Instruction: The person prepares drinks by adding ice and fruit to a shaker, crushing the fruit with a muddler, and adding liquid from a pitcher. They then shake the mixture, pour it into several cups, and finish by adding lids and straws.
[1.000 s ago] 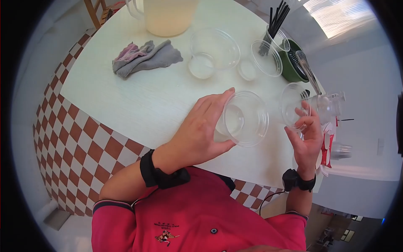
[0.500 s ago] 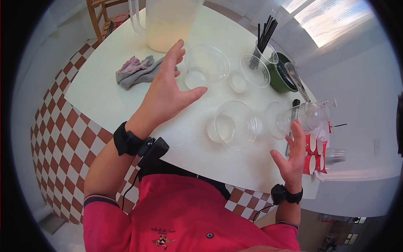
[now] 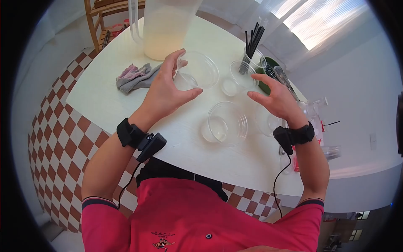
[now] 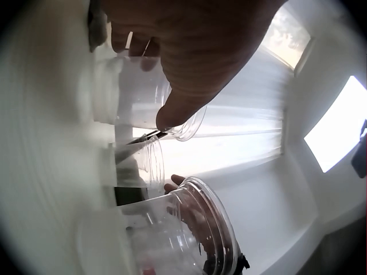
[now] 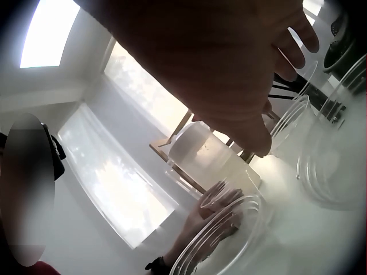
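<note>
My left hand [image 3: 164, 93] reaches round a wide clear plastic cup [image 3: 205, 69] on the table, thumb on the near side and fingers on the far side. In the left wrist view, the thumb lies along that cup's wall. My right hand [image 3: 275, 98] is in the air with thumb and index finger apart and holds nothing. Its fingertips overlap the rim of another clear cup [image 3: 238, 67] in the head view. A third clear cup [image 3: 228, 122] stands at the near middle of the table, and a fourth [image 3: 265, 122] stands under the right wrist.
A large jug [image 3: 166, 35] of pale liquid stands at the back left, near a grey and pink cloth [image 3: 135, 80]. Black straws [image 3: 253, 40] stand in a cup beside a green container [image 3: 265, 69] and a long-handled metal utensil [image 3: 285, 80]. Stacked cups [image 3: 333, 152] are at the right.
My left hand left the near middle cup, moved away over the table and came round the wide cup. My right hand let go of the right-hand cup and moved left toward the cup near the straws.
</note>
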A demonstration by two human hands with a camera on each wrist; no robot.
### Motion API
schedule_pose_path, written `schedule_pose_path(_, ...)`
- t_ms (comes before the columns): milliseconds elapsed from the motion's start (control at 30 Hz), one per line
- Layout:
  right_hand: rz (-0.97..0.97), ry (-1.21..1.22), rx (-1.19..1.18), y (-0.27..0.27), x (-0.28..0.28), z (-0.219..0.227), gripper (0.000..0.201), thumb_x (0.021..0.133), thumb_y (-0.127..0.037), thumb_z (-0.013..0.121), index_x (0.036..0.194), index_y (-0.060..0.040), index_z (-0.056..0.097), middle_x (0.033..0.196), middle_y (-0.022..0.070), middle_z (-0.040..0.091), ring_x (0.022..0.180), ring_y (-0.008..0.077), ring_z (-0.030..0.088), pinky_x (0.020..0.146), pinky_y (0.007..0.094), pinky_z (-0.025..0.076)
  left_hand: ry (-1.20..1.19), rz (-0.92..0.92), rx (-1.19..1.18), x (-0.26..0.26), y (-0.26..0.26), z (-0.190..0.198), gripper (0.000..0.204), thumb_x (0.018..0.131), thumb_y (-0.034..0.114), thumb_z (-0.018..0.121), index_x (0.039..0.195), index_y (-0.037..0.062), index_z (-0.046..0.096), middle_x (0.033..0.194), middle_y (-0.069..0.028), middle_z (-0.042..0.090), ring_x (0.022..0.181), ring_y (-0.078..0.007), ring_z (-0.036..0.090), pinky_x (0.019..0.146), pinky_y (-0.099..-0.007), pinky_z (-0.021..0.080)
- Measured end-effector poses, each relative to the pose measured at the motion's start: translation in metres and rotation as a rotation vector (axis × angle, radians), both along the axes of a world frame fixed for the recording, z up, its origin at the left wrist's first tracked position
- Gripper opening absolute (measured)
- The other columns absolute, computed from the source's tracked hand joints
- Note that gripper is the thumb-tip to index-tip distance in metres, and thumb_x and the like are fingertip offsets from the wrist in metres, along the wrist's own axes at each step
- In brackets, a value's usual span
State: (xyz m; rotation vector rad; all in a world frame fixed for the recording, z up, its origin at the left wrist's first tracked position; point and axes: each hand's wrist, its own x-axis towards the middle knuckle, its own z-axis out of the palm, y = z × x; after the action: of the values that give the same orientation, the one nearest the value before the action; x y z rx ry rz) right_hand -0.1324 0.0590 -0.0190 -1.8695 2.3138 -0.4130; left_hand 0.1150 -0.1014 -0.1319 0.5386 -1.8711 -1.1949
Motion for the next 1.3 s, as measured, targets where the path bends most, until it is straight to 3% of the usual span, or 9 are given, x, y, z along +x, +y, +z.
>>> schedule_pose_path(67, -0.032, -0.039, 0.072, -0.012, -0.007, -0.005, 0.048, 0.088, -0.036, 0.074, 0.124, -0.0043, 0.066, 0.126, 0.0159, 0.067, 0.116, 0.0323, 0.063, 0.101, 0.0382, 0.047, 0.009, 0.002, -0.036, 0.012, 0.008, 0.013, 0.097, 0.074, 0.012, 0.086, 0.153, 0.0042, 0.03, 0.14, -0.0145, 0.051, 0.134, -0.0246, 0.05, 0.115, -0.0366, 0.038)
schedule_pose_path(167, -0.057, 0.002, 0.214, -0.025, -0.007, -0.009, 0.04, 0.089, -0.037, 0.075, 0.112, -0.0047, 0.071, 0.118, 0.0143, 0.07, 0.107, 0.0307, 0.066, 0.095, 0.0373, 0.049, -0.019, -0.032, -0.133, 0.023, 0.014, 0.027, 0.091, 0.074, 0.011, 0.085, 0.15, 0.0034, 0.036, 0.141, -0.0141, 0.051, 0.134, -0.0247, 0.051, 0.115, -0.0368, 0.039)
schedule_pose_path(267, -0.134, 0.039, 0.167, -0.028, 0.001, -0.005, 0.034, 0.087, -0.035, 0.077, 0.1, -0.0038, 0.072, 0.115, 0.0126, 0.072, 0.1, 0.0283, 0.067, 0.09, 0.0363, 0.05, -0.069, -0.069, -0.305, 0.032, 0.018, 0.043, 0.087, 0.07, 0.008, 0.084, 0.147, 0.0031, 0.042, 0.141, -0.0141, 0.051, 0.132, -0.0271, 0.052, 0.112, -0.0368, 0.041)
schedule_pose_path(367, -0.033, 0.026, -0.051, -0.022, -0.004, -0.008, 0.029, 0.085, -0.029, 0.079, 0.097, -0.0037, 0.071, 0.116, 0.0128, 0.071, 0.101, 0.0273, 0.067, 0.09, 0.036, 0.051, -0.062, -0.085, -0.436, 0.034, 0.021, 0.052, 0.086, 0.067, 0.004, 0.081, 0.146, 0.0037, 0.045, 0.139, -0.016, 0.052, 0.128, -0.032, 0.053, 0.109, -0.038, 0.043)
schedule_pose_path(400, -0.001, -0.033, -0.157, -0.017, 0.0, -0.007, 0.027, 0.081, -0.027, 0.079, 0.09, -0.003, 0.07, 0.109, 0.0168, 0.07, 0.1, 0.0329, 0.066, 0.088, 0.0381, 0.05, -0.075, -0.094, -0.469, 0.035, 0.021, 0.054, 0.086, 0.067, 0.003, 0.08, 0.146, 0.004, 0.045, 0.138, -0.0162, 0.052, 0.127, -0.0331, 0.053, 0.108, -0.0386, 0.043)
schedule_pose_path(600, 0.161, 0.228, -0.305, 0.021, 0.016, 0.018, 0.021, 0.076, -0.014, 0.082, 0.092, -0.0052, 0.07, 0.124, 0.0155, 0.066, 0.118, 0.0341, 0.06, 0.098, 0.0389, 0.05, -0.132, -0.104, -0.665, 0.035, 0.025, 0.064, 0.084, 0.066, -0.001, 0.077, 0.144, 0.0059, 0.048, 0.136, -0.0156, 0.053, 0.123, -0.0357, 0.053, 0.105, -0.0419, 0.045)
schedule_pose_path(1000, 0.329, 0.641, -0.299, 0.064, 0.043, 0.039, 0.024, 0.063, -0.006, 0.083, 0.082, -0.007, 0.068, 0.125, 0.0133, 0.065, 0.122, 0.0322, 0.06, 0.097, 0.0421, 0.052, -0.188, 0.018, -1.027, 0.021, 0.044, 0.073, 0.077, 0.067, -0.005, 0.072, 0.14, 0.0127, 0.056, 0.127, -0.0098, 0.055, 0.115, -0.0319, 0.055, 0.102, -0.0444, 0.046)
schedule_pose_path(1300, 0.48, 0.877, -0.349, 0.059, 0.058, 0.036, 0.009, 0.073, -0.007, 0.07, 0.076, -0.0051, 0.061, 0.126, 0.0139, 0.065, 0.124, 0.0296, 0.059, 0.095, 0.0402, 0.05, -0.253, 0.111, -1.083, 0.022, 0.058, 0.083, 0.065, 0.073, -0.003, 0.065, 0.136, 0.0128, 0.061, 0.122, -0.0078, 0.055, 0.117, -0.0266, 0.054, 0.111, -0.0485, 0.04)
